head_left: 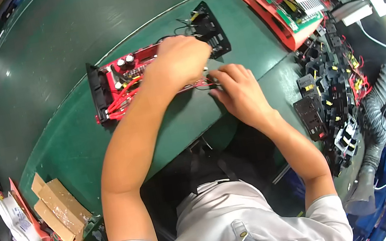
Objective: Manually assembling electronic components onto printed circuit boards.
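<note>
A red circuit board unit (129, 72) lies on the green bench, with capacitors, red wires (122, 99) and a black end panel (97, 93) on its left. My left hand (181, 60) is closed over the unit's right end, and its fingertips are hidden behind the hand. Just to the right, my right hand (237, 87) pinches with thumb and fingers at thin wires coming from that end. Beyond both hands stands a second black panel (210, 29), with dark wires running toward the unit.
At the far right lie a red-wrapped stack (262, 15) of green boards and a pile of black plastic panels (336, 95). A grey flexible hose (373, 114) rises at the right edge. An open cardboard box (61, 208) and a white bag (17, 223) stand at lower left.
</note>
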The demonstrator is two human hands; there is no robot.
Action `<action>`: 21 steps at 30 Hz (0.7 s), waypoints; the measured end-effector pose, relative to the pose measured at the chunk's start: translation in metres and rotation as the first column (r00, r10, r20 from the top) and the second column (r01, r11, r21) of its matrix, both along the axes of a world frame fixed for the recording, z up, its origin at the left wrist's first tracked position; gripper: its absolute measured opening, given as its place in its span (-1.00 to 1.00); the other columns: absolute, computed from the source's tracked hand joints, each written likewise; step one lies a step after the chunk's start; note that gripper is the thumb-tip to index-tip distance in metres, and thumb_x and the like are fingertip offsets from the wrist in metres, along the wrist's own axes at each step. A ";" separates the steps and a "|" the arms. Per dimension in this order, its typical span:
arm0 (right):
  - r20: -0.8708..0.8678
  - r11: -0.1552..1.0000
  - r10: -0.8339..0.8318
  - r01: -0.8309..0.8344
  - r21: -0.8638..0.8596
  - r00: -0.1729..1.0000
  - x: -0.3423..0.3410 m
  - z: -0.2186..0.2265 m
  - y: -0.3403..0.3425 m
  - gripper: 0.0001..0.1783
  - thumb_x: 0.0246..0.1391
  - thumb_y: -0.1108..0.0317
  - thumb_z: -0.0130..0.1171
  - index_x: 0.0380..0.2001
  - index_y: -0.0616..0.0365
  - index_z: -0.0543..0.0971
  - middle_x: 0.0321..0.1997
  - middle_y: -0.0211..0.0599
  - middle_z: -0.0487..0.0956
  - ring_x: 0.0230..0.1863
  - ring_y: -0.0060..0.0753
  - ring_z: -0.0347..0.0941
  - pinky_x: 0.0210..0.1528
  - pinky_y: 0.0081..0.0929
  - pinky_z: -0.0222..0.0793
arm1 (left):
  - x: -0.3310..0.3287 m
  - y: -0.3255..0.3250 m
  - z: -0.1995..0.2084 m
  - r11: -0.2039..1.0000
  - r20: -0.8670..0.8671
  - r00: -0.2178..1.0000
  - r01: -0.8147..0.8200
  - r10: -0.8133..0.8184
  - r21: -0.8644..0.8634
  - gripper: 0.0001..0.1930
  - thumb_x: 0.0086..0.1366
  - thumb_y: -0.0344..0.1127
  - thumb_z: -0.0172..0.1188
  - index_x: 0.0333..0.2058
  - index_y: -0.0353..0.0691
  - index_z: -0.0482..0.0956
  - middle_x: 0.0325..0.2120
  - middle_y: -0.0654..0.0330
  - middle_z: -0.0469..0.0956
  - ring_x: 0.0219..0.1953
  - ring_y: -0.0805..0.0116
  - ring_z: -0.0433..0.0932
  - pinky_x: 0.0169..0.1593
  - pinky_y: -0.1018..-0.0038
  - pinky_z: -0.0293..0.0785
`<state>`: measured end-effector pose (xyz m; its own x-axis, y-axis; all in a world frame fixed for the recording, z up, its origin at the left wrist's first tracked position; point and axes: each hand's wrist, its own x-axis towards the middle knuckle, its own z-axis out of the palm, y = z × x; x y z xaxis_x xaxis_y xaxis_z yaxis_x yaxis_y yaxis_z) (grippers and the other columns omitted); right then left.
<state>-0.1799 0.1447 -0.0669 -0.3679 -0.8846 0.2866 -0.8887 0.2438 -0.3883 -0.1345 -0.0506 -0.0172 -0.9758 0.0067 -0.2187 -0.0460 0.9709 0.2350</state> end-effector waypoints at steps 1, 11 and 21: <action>-0.038 1.000 -0.016 0.016 -0.003 0.999 -0.002 0.001 0.000 -0.61 -0.01 0.43 0.34 -0.07 0.16 0.55 -0.13 -0.21 0.51 -0.09 -0.05 0.43 -0.05 -0.20 0.35 | -0.002 0.001 -0.003 1.000 0.015 1.000 0.012 -0.012 0.005 -0.70 -0.04 -0.56 0.20 -0.25 -0.24 0.64 -0.38 -0.01 0.64 -0.19 -0.05 0.61 -0.13 0.12 0.53; 0.030 0.995 -0.017 0.020 -0.097 0.999 -0.001 -0.001 -0.008 -0.88 0.07 0.45 0.29 -0.30 0.18 0.61 -0.35 -0.25 0.52 -0.27 -0.10 0.46 -0.24 -0.23 0.38 | 0.002 -0.036 0.018 0.901 -0.330 0.858 -0.290 0.394 0.324 -0.79 0.18 -0.49 0.11 -0.17 -0.25 0.49 -0.42 -0.11 0.61 -0.19 -0.09 0.62 -0.16 0.05 0.47; 0.763 0.910 -0.214 0.408 -0.071 0.610 -0.019 -0.018 -0.017 -0.79 0.29 0.31 0.17 -0.29 0.27 0.57 -0.50 -0.50 0.53 -0.44 -0.71 0.39 -0.39 -0.62 0.31 | 0.002 0.009 0.006 0.966 -0.082 0.996 -0.011 0.033 0.259 -0.54 0.01 -0.39 0.29 -0.02 -0.18 0.57 -0.22 -0.05 0.65 -0.09 -0.06 0.58 -0.02 0.13 0.50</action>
<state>-0.1985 0.1277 -0.0846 -0.7801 -0.6247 -0.0335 -0.1791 0.2743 -0.9448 -0.1322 -0.0418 -0.0112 -0.9912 0.0305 -0.1287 -0.0356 0.8758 0.4814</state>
